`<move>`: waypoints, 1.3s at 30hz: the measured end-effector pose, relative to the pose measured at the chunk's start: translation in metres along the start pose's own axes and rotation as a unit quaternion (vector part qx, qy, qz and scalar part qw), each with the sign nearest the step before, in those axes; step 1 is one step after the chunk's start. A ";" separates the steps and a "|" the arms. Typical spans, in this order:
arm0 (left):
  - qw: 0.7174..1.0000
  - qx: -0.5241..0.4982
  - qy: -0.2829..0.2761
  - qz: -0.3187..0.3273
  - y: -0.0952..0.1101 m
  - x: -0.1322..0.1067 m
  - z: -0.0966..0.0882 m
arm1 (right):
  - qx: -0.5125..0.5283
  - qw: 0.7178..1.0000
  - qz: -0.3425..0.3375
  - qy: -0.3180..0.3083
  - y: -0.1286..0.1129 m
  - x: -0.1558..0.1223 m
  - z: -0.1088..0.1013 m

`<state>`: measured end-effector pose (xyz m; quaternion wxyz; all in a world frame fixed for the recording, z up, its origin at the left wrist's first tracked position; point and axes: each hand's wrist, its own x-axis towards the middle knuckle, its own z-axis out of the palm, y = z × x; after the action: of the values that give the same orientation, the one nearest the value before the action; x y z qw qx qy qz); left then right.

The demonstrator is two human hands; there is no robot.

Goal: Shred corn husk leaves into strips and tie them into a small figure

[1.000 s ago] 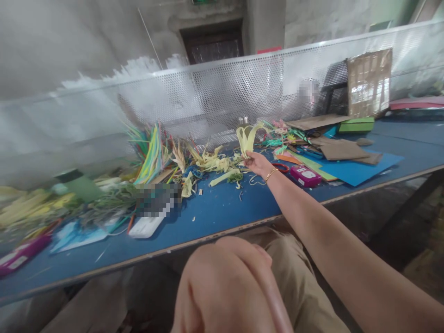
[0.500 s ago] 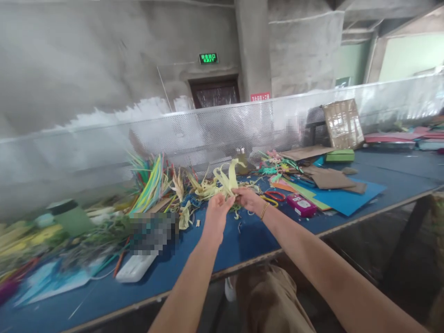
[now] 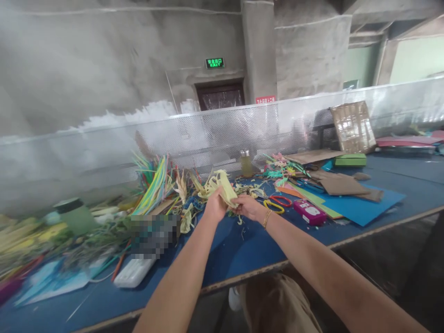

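A pale yellow, leaf-like strip resembling corn husk point(image 3: 227, 189) is held between both hands above the blue table point(image 3: 243, 252). My left hand point(image 3: 215, 206) is closed round its lower left side, fingers partly hidden. My right hand point(image 3: 248, 206) pinches its lower right edge. More pale husk curls point(image 3: 207, 186) lie just behind the hands. To the right of my right hand rest red scissor handles point(image 3: 281, 200) and yellow scissor handles point(image 3: 274, 208). A purple box point(image 3: 309, 212) stands beyond them.
Coloured stems point(image 3: 156, 182) bunch at back left, near a white power strip point(image 3: 133, 273) and a green lidded jar point(image 3: 74, 217). Blue paper point(image 3: 367, 206) and cardboard point(image 3: 342, 182) lie right. A glass bottle point(image 3: 246, 164) stands before the perforated metal screen point(image 3: 194, 138).
The husk strip stood upright above my fingers; now it is lower and bends over towards my left hand. My left hand has shifted slightly left and turned. The camera view has moved a little.
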<state>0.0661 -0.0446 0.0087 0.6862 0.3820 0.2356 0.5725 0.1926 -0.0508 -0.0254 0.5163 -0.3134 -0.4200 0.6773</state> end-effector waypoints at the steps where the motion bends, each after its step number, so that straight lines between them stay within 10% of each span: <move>1: 1.000 -0.002 -0.006 0.010 0.000 0.001 -0.005 | 0.001 1.000 0.003 0.003 0.000 0.001 -0.001; 15: 0.973 0.038 0.173 0.146 0.008 0.008 -0.037 | -0.034 0.995 -0.029 0.089 -0.004 0.007 -0.020; 26: 0.968 0.006 0.216 0.128 0.025 0.003 -0.043 | -0.033 0.996 -0.045 0.076 -0.004 0.012 -0.027; 33: 0.975 0.025 0.198 0.097 0.019 0.006 -0.042 | -0.023 0.996 -0.049 0.066 -0.006 0.009 -0.027; 39: 0.986 0.162 0.043 -0.013 -0.015 0.003 -0.031 | -0.045 0.997 -0.052 0.039 -0.004 0.009 -0.025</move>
<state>0.0523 -0.0341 -0.0219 0.6119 0.4601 0.3598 0.5332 0.2136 -0.0359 -0.0333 0.5521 -0.3399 -0.4456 0.6173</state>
